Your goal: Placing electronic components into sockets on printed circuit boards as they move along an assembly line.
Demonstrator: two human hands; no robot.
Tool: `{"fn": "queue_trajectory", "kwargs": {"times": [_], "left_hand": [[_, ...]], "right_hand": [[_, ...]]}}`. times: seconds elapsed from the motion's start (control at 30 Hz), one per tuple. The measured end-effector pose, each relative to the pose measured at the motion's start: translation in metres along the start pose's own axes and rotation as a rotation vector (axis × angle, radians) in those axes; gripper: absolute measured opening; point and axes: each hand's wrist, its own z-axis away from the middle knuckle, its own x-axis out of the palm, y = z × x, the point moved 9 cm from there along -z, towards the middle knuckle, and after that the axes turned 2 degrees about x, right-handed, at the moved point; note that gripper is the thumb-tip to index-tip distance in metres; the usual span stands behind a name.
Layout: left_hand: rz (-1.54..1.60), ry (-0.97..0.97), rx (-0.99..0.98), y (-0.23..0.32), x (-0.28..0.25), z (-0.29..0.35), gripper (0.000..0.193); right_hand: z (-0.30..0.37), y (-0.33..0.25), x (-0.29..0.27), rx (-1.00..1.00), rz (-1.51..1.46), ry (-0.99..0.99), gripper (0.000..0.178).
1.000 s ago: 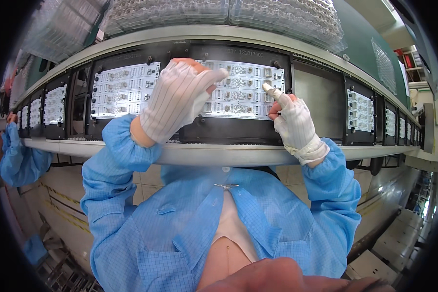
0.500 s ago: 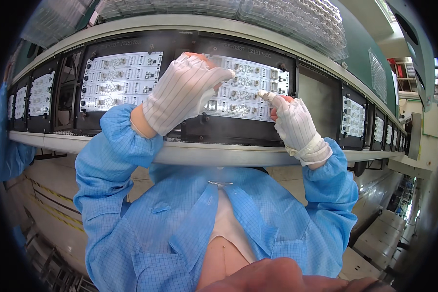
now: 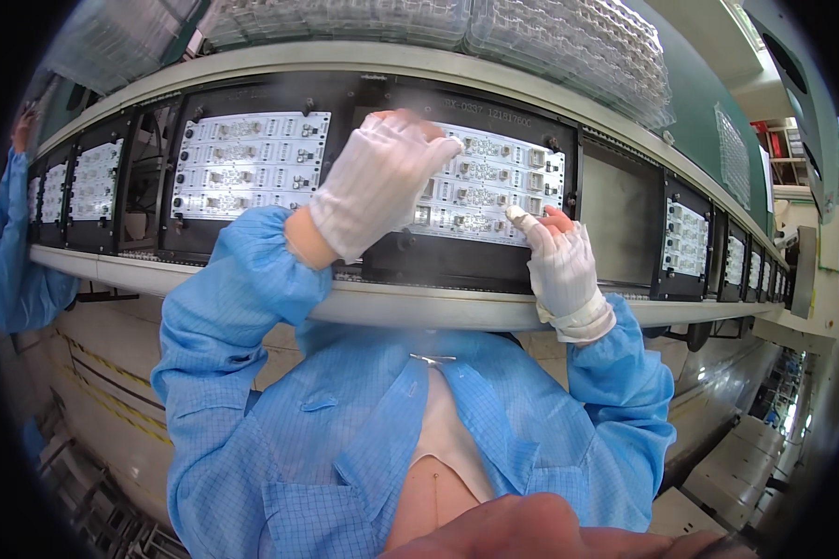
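A white circuit board panel (image 3: 499,172) with rows of small parts lies in a black carrier tray (image 3: 438,263) in front of me. My left hand (image 3: 382,182), in a striped white glove with bare fingertips, covers the panel's left side. Its thumb stretches over the upper rows, apart from the fingers, which are blurred and partly hidden. At the panel's lower right is my right hand (image 3: 559,265), gloved likewise, the thumb pointing at the lowest row and the bare-tipped fingers loosely bent. I see nothing held in either hand; whether the thumbs touch the boards I cannot tell.
Another populated panel (image 3: 252,163) sits in a tray to the left. More trays line the conveyor, whose pale front rail (image 3: 419,309) runs before me. Stacked clear plastic trays (image 3: 569,56) stand behind it. At far left is another person's blue sleeve (image 3: 14,233).
The whole view has shifted slightly, so the scene sits lower and farther right. My right hand has drawn back toward the panel's near edge. My left hand stays over about the same spot.
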Motion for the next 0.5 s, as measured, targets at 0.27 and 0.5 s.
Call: {"fn": "queue_trajectory", "kwargs": {"times": [0.27, 0.5], "left_hand": [[-0.348, 0.037, 0.117, -0.001, 0.036, -0.005, 0.035], [-0.380, -0.021, 0.108, 0.002, 0.038, -0.013, 0.042]], "right_hand": [[-0.032, 0.031, -0.005, 0.022, -0.086, 0.013, 0.050], [-0.066, 0.032, 0.036, 0.014, 0.218, 0.064, 0.039]]}}
